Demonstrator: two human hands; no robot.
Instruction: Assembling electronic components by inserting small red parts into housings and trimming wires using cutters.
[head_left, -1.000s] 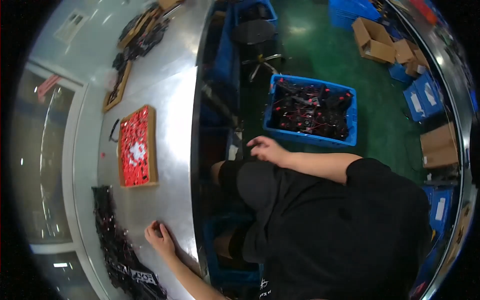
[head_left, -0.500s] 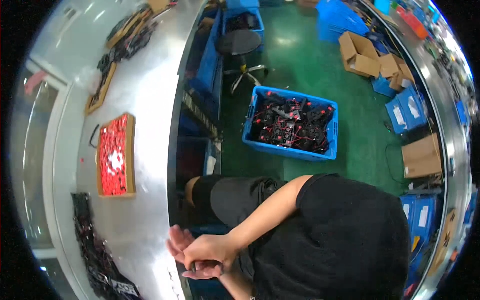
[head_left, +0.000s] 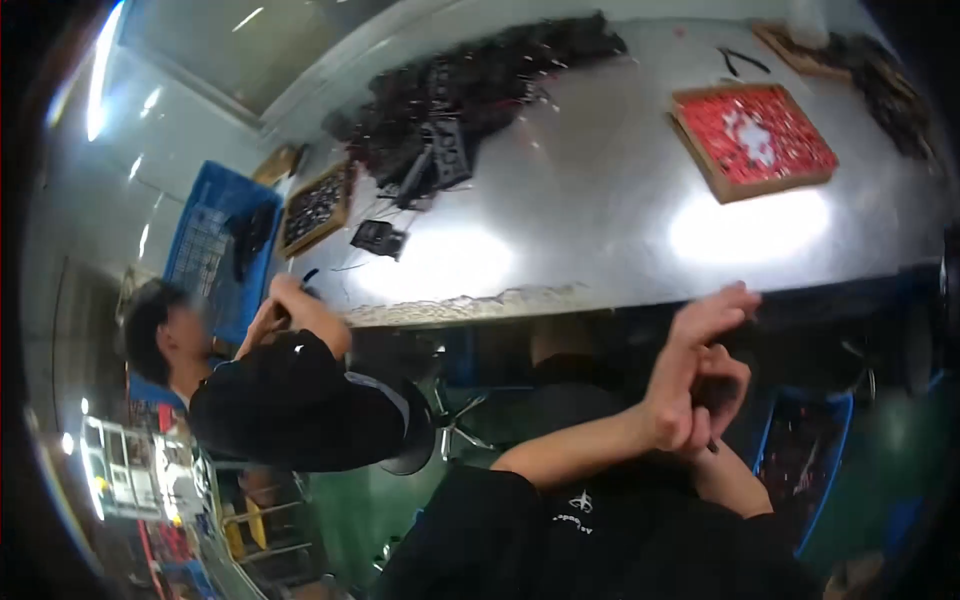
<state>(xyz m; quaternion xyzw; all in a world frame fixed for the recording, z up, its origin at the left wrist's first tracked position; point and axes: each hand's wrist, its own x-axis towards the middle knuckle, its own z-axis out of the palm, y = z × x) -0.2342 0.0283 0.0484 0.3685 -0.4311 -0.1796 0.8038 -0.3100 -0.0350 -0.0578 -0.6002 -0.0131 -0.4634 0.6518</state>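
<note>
a small dark thing (head_left: 712, 447), too blurred to name, shows at the lower side of the person's two hands, which are raised together in front of the near edge of the metal table (head_left: 590, 210). the left hand (head_left: 675, 390) crosses before the right hand (head_left: 733, 375) and covers part of it; some fingers stretch up toward the table edge while others curl in, and it cannot be told which hand, if either, grips the dark thing, or how tightly. on the table beyond the hands sits a shallow cardboard tray (head_left: 775, 189) of red pieces (head_left: 700, 110), with a patch of white ones (head_left: 752, 140) on top. just behind it lies a dark two-legged tool (head_left: 753, 61). farther left, a long heap of black parts (head_left: 480, 90) spreads along the back, and one black piece (head_left: 378, 238) lies apart, nearer the front. beside the heap stands a smaller tray (head_left: 320, 236) of dark bits, next to a blue crate (head_left: 210, 170). a co-worker (head_left: 300, 410) in black sits at the left, hands at the table edge. low on the right is a blue tote (head_left: 830, 470) with dark contents.
</note>
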